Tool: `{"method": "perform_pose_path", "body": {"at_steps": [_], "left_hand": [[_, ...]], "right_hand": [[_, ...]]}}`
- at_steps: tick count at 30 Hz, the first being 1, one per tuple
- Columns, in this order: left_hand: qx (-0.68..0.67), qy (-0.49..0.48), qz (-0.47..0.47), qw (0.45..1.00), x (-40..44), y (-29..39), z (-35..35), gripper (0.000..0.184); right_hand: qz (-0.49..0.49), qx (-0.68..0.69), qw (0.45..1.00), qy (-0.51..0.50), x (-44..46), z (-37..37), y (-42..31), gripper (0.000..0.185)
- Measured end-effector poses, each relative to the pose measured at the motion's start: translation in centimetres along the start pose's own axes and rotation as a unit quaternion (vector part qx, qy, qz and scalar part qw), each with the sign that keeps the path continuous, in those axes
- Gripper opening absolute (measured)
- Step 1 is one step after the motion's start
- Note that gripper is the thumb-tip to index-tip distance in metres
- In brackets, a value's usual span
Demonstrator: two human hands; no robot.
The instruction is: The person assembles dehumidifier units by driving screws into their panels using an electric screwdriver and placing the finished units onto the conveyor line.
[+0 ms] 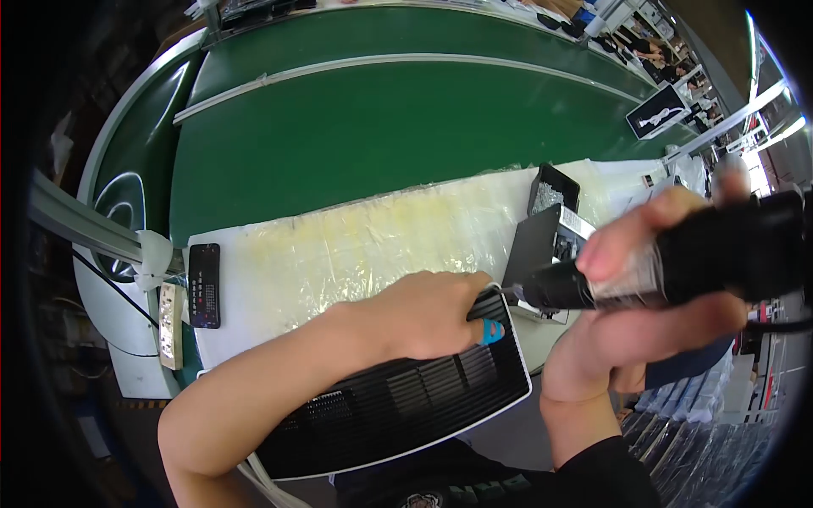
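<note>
My right hand (652, 279) is wrapped round a black power screwdriver (703, 258), held level with its tip pointing left. That tip is close to the upper right corner of a black slatted panel with a white edge (423, 394). On this corner rests my left hand (440, 315), with blue tape (491, 331) round one finger. Its fingertips are bent down near the screwdriver tip, and anything between them is too small to make out. Behind the tip stands a dark box (533, 245), partly covered by the screwdriver.
A black tray of small screws (555, 190) sits behind the box. Plastic-covered padding (364, 245) lines the bench before the green belt (381, 118). At the left are a black remote-like device (204, 285) and a power strip (171, 326). A framed box (658, 112) stands far right.
</note>
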State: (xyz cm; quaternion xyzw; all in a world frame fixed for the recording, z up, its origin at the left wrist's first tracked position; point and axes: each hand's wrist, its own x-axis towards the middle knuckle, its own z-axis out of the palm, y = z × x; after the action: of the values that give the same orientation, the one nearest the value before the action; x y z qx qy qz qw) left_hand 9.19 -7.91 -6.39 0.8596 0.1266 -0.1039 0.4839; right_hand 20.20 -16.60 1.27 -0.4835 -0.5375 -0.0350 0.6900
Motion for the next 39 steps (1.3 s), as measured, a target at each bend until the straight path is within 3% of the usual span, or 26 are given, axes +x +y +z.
{"method": "perform_pose_path", "body": {"at_steps": [4, 6, 10, 14, 17, 20, 22, 24, 27, 29, 31, 33, 35, 37, 39], "left_hand": [[0.009, -0.027, -0.012, 1.000, -0.4, 0.4, 0.1, 0.049], [0.072, 0.082, 0.090, 0.990, -1.2, -0.3, 0.5, 0.049], [0.079, 0.072, 0.009, 0.994, -7.4, -0.6, -0.7, 0.054], [0.085, 0.051, -0.046, 0.994, -13.4, -1.6, -1.4, 0.054], [0.011, 0.132, -0.115, 0.984, -15.0, -1.5, 0.1, 0.050], [-0.004, 0.123, -0.153, 0.981, -15.2, -0.2, 0.5, 0.048], [0.022, 0.139, -0.119, 0.983, -15.7, -0.9, 1.1, 0.046], [0.035, 0.150, -0.079, 0.985, -16.0, -1.3, 1.2, 0.045], [0.029, 0.177, -0.042, 0.983, -15.8, -1.9, 1.4, 0.049], [0.010, 0.176, -0.050, 0.983, -15.9, -2.1, 1.5, 0.049], [-0.001, 0.178, -0.057, 0.982, -16.0, -2.7, 1.8, 0.046], [0.001, 0.193, -0.052, 0.980, -16.1, -3.1, 2.1, 0.045], [0.018, 0.217, -0.048, 0.975, -16.0, -3.5, 2.7, 0.043], [0.013, 0.217, -0.046, 0.975, -16.1, -3.6, 2.7, 0.042], [0.009, 0.216, -0.043, 0.975, -16.1, -3.8, 2.8, 0.042]], "right_hand": [[0.038, -0.050, 0.998, -0.024, 0.8, -2.9, -0.2, 0.087], [0.008, -0.042, 0.992, 0.117, 0.6, -5.8, -0.4, 0.081], [-0.034, -0.124, 0.973, 0.194, -3.6, -11.8, 1.5, 0.066], [-0.032, -0.168, 0.968, 0.183, -8.3, -15.3, 5.8, 0.063], [-0.064, -0.185, 0.968, 0.158, -9.4, -15.7, 7.5, 0.065], [-0.031, -0.194, 0.968, 0.157, -10.5, -15.3, 7.7, 0.067], [0.024, -0.172, 0.976, 0.130, -10.7, -15.5, 7.2, 0.069], [0.057, -0.141, 0.981, 0.119, -9.0, -14.4, 5.1, 0.069], [0.068, 0.021, 0.992, 0.103, -5.8, -13.8, 0.1, 0.068], [0.062, 0.206, 0.976, 0.023, -3.2, -14.1, -3.9, 0.068], [0.051, 0.293, 0.951, -0.079, -0.8, -10.8, -7.1, 0.068], [-0.025, 0.158, 0.987, 0.002, 0.1, -3.8, -8.9, 0.059], [-0.118, -0.009, 0.970, 0.214, 1.3, 3.1, -9.7, 0.061], [-0.069, 0.098, 0.977, 0.175, 0.6, 4.2, -9.7, 0.066], [-0.001, 0.208, 0.977, 0.038, -0.5, 5.4, -9.0, 0.068]]}}
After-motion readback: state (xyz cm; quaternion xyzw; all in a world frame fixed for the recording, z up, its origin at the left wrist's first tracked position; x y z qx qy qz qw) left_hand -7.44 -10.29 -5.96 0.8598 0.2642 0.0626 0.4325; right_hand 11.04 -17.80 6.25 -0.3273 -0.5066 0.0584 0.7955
